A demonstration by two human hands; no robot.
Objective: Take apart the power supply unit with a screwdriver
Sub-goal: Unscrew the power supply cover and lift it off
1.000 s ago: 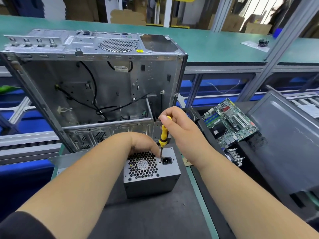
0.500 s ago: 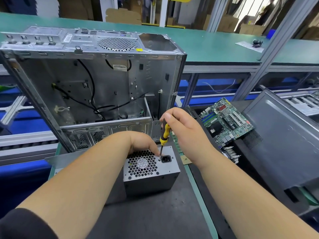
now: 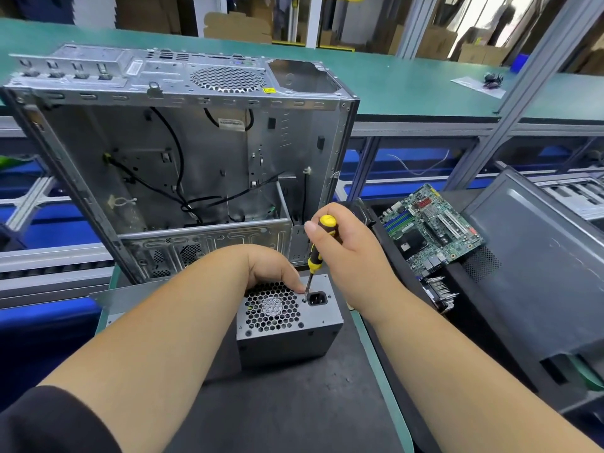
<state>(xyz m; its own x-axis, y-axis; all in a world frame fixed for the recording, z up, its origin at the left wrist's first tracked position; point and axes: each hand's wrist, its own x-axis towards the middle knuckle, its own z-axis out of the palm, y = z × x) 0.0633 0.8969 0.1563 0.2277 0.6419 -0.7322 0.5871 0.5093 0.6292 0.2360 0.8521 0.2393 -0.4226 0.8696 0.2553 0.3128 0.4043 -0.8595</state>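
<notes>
With your right hand (image 3: 343, 243) gripping the screwdriver (image 3: 318, 246) and left hand (image 3: 271, 273) steadying the power supply unit (image 3: 287, 325), a tilted tip may slip off the screw.

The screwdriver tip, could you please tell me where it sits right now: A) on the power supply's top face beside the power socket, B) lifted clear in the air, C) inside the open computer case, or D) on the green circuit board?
A: the screwdriver, gripped by the right hand, meets the power supply just left of its socket.
</notes>
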